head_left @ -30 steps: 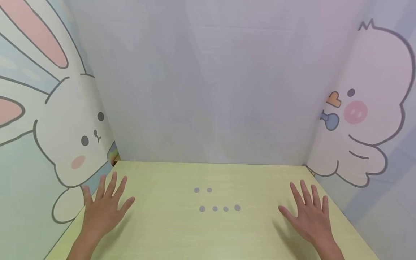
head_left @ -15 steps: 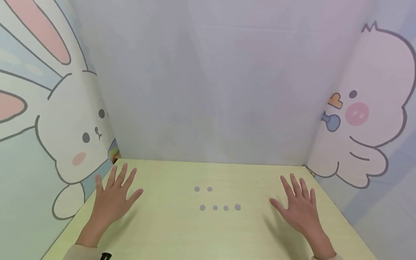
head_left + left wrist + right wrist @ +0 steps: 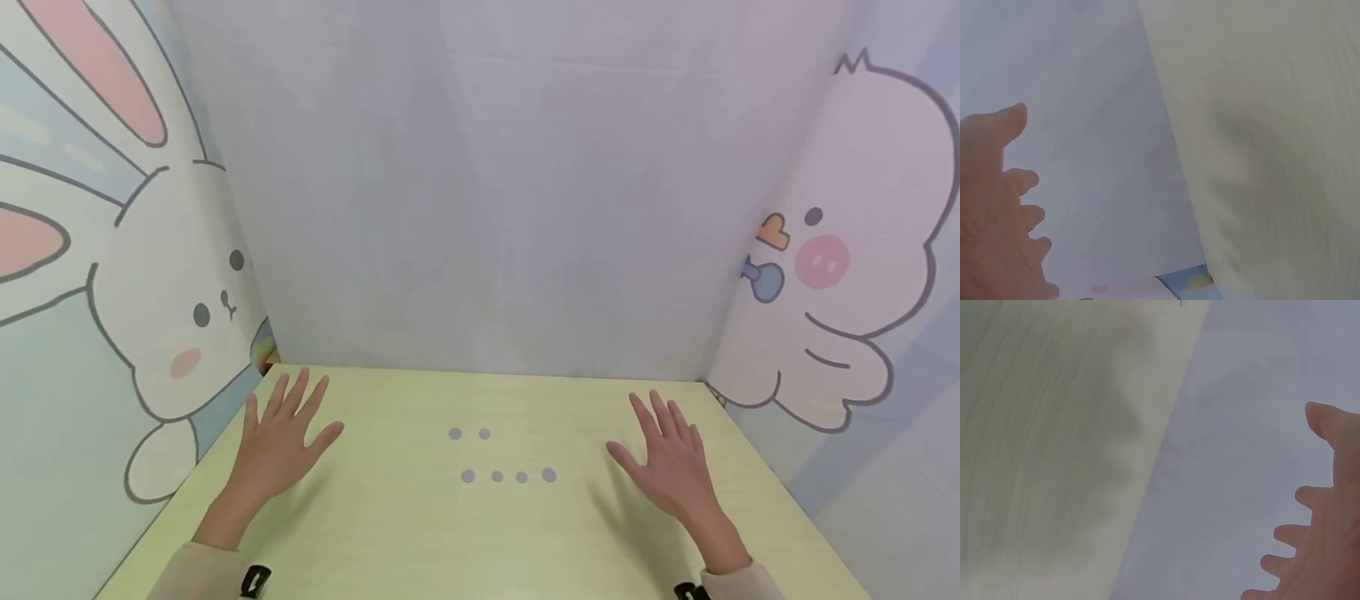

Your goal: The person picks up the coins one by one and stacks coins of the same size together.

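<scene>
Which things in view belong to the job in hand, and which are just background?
Likely the job:
left hand, holding nothing
right hand, holding nothing
six small grey discs, between the hands
table under them

Likely just background:
rabbit picture
bird picture
pale backdrop

Six grey dots (image 3: 468,476) on there, two in one row and four in the other. One left hand (image 3: 276,454) plus one right hand (image 3: 672,471), so a pair lol. Also two sleeves (image 3: 198,572), two black bits (image 3: 256,581), one table (image 3: 420,550), one cartoon bunny (image 3: 161,325), one cartoon chick (image 3: 862,175).
</scene>
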Motion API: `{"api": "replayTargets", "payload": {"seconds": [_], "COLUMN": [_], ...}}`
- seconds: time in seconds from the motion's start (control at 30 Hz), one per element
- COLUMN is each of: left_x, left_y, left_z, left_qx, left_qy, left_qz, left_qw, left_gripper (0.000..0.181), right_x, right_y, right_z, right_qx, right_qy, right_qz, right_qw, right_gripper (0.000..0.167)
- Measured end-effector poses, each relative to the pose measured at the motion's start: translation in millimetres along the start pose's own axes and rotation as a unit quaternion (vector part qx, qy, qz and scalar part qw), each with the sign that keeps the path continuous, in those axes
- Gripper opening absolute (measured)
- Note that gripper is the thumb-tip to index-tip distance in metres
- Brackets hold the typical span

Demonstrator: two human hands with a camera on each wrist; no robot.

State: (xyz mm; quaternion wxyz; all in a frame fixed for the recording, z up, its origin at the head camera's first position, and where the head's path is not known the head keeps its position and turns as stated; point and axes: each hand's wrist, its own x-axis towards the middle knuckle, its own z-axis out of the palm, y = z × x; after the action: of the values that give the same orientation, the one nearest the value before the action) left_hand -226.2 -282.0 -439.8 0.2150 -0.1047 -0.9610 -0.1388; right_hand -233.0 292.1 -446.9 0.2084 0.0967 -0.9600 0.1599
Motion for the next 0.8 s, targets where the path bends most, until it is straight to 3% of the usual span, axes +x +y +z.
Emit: {"api": "replayTargets", "payload": {"seconds": [0.23,0.53,0.8], "left_x": [8.4,18.7,29.3], "left_y": [0.5,7.8,19.1], "left_z": [4.8,11.8,19.1], "left_qx": [-0.029,-0.084,-0.140], "left_qy": [-0.015,-0.012,-0.020], "left_qz": [-0.009,-0.011,-0.023], "left_qw": [0.9994,0.9964,0.9896], "left_gripper": [0.080,0.077,0.073], "right_x": [9.4,19.4,31.0], "right_y": [-3.6,-14.8,-26.1], "right_z": [7.5,17.1,31.3], "right_qx": [0.036,0.081,0.158], "right_qy": [-0.017,-0.013,-0.028], "right_qz": [0.012,0.010,0.014], "right_qw": [0.9991,0.9966,0.9869], "right_gripper": [0.087,0.081,0.074]}}
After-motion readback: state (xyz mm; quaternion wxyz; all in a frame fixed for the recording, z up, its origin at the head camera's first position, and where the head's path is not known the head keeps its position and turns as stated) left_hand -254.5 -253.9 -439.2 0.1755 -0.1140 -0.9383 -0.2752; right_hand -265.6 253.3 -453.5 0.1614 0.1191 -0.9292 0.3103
